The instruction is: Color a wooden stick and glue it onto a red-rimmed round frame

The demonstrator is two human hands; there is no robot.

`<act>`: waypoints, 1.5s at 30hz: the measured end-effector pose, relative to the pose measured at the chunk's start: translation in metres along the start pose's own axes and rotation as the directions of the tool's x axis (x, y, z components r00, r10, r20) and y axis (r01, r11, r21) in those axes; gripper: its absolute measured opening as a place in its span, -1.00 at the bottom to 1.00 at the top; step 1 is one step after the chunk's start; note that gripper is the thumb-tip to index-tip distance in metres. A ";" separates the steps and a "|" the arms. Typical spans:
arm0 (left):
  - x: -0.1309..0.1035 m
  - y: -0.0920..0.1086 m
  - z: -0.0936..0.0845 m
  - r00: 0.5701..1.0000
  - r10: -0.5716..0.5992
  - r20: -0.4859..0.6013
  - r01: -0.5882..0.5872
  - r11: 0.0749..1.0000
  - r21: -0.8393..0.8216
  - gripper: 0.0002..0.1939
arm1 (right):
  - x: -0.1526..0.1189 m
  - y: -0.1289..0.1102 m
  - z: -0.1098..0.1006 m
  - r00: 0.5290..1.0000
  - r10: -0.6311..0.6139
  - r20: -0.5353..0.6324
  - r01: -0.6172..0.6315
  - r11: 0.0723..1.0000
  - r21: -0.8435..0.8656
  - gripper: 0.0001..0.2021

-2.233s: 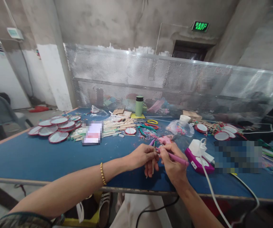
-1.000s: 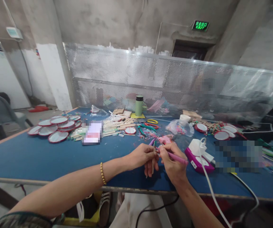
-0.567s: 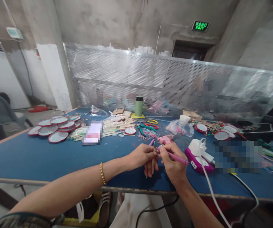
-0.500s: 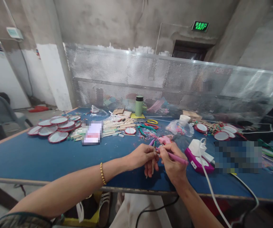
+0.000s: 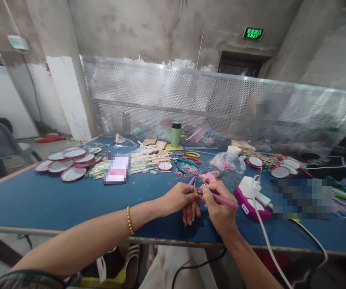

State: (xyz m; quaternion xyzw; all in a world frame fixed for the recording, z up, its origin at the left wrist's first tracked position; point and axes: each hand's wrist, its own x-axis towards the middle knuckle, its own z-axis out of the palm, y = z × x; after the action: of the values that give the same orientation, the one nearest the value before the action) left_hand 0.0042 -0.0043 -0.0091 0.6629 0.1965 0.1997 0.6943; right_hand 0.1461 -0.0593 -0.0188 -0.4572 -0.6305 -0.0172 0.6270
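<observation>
My left hand [image 5: 181, 200] is closed on a thin wooden stick [image 5: 194, 210], which points down between its fingers. In my right hand [image 5: 221, 208] is a pink pen-shaped tool [image 5: 225, 202], gripped like a pencil. Its tip meets the upper part of the stick, where a bit of green shows; the fingers hide the exact contact. Just beyond the hands lies a pink object [image 5: 210, 177], partly covered, its kind unclear. A heap of coloured strings [image 5: 188, 169] is behind it, with green-handled pliers [image 5: 179, 165] alongside.
White discs with red rims [image 5: 73, 174] are stacked at left, near a phone [image 5: 118, 168]. Wooden sticks [image 5: 149, 160] and a green bottle [image 5: 176, 134] stand farther back. To the right are a purple power strip [image 5: 253, 206], a white cable [image 5: 265, 233] and a plastic bag [image 5: 228, 161].
</observation>
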 end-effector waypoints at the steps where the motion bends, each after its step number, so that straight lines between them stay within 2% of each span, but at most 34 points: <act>1: 0.000 0.000 0.000 1.000 0.001 -0.001 -0.001 1.000 0.001 -0.58 | 0.000 0.000 0.000 1.000 0.002 0.001 -0.002 1.000 0.000 -0.82; 45: -0.001 0.000 -0.001 1.000 0.010 0.012 -0.010 1.000 -0.021 -0.56 | 0.001 0.002 0.001 1.000 -0.006 -0.025 0.006 1.000 -0.007 -0.80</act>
State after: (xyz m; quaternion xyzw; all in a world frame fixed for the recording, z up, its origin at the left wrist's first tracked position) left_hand 0.0033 -0.0039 -0.0089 0.6575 0.1870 0.2013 0.7016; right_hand 0.1464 -0.0572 -0.0194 -0.4570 -0.6240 -0.0269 0.6333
